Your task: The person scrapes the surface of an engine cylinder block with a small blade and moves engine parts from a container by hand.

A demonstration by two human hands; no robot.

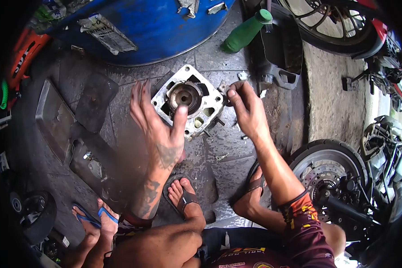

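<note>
A metal engine cylinder (169, 85) lies on the floor tiles, its flat flange and round bore facing up. My left hand (158, 127) is at its left side, fingers stretched out and apart. The thumb reaches over the flange to the lower rim of the bore. At the cylinder's right corner my right hand (250, 109) is closed, thumb and forefinger pinched on a small thin flat piece (224, 86). Its exact kind is unclear, and the fingertips partly hide it.
A blue drum (165, 35) stands ahead, with a green bottle (248, 31) and a cut black container (279, 53) to its right. Motorcycle wheels (330, 165) line the right side. Dark metal trays (53, 120) lie left; another person's sandalled feet (96, 219) are lower left.
</note>
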